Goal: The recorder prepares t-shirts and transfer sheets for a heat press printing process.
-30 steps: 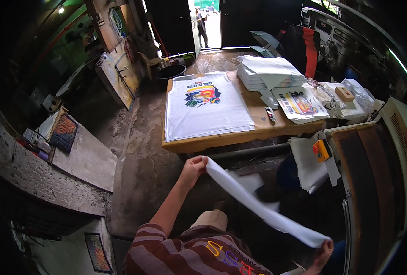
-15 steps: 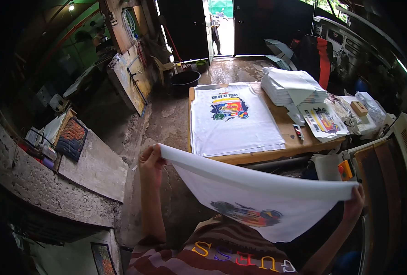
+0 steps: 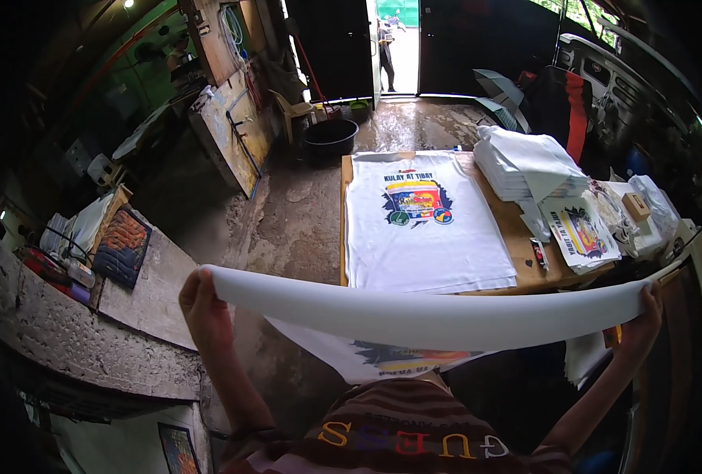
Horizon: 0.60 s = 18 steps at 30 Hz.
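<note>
Dim floor [image 3: 288, 225] lies left of the table [image 3: 558, 276], whose near edge the white cloth [image 3: 430, 320] partly hides. On the table's near side, the cloth's smooth upper band [image 3: 485, 322] cuts off its colourful print [image 3: 402, 355]. Left hand [image 3: 206, 306] and right hand [image 3: 646, 320] pinch the band's ends, some fingers unseen.

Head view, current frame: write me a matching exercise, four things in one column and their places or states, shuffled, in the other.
1. cloth with partly hidden print
2. cloth with fully visible print
3. black tub
4. right hand

A. on the floor near the plastic chair
B. gripping a cloth's end
C. held out in mid-air
D. laid flat on the table

Pairs: 1-C, 2-D, 3-A, 4-B
</note>
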### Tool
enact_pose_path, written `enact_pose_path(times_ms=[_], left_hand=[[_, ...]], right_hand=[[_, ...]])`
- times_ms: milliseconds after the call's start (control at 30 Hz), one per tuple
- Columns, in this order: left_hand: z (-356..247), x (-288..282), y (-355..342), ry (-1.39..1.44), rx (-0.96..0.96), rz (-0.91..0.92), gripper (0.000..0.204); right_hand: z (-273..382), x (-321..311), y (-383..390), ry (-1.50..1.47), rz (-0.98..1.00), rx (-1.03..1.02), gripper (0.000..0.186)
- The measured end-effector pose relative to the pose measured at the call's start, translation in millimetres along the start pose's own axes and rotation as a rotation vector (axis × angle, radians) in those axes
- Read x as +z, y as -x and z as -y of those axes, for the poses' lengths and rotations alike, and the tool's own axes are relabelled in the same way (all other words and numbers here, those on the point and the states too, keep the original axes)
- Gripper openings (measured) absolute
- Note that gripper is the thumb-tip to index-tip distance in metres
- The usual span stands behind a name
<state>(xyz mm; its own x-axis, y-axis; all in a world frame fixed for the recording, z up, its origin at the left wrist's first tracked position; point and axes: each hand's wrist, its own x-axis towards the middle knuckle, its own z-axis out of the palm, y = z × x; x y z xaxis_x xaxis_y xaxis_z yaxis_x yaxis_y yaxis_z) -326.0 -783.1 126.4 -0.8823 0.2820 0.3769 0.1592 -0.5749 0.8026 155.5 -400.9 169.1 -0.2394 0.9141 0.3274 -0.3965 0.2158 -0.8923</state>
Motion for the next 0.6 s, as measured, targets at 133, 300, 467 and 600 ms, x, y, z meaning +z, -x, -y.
enact_pose_path(times_ms=[133, 300, 467, 600], left_hand=[[-3, 43, -32, -0.041, 0.104, -0.102, 0.016], [77, 90, -119, -0.240, -0.357, 0.174, 0.016], [167, 138, -255, -0.198, -0.190, 0.078, 0.015], [140, 178, -329, 0.151, 0.173, 0.177, 0.024]], right_hand=[[10, 30, -54, 0.031, -0.147, -0.139, 0.026], [-55, 101, -162, 0.231, 0.254, 0.130, 0.018], [-122, 119, -306, 0.046, 0.302, -0.053, 0.016], [-93, 141, -353, -0.216, 0.356, -0.298, 0.019]])
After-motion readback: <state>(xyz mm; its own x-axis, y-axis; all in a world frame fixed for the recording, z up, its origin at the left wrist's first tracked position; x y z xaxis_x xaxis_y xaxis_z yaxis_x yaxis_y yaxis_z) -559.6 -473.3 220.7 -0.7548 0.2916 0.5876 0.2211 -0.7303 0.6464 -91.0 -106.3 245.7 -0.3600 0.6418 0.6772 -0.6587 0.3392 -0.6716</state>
